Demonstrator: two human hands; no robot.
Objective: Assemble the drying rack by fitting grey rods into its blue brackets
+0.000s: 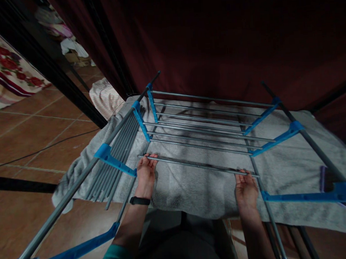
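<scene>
My left hand (145, 173) and my right hand (245, 188) each grip an end of one thin grey metal rod (197, 165), held level across the rack. It lies just in front of several grey rods fitted between blue plastic brackets (141, 121) of a drying rack frame (282, 138). A black band is on my left wrist. A bundle of loose grey rods (116, 160) lies to the left of my left hand on a grey towel (194, 190).
The towel covers a low surface under the rack. A dark red curtain (214, 37) hangs behind. Tiled floor (29, 134) lies to the left, with a striped cloth bundle (105, 97) and a floral bedcover (5, 65). A purple object (325, 178) lies at right on the towel.
</scene>
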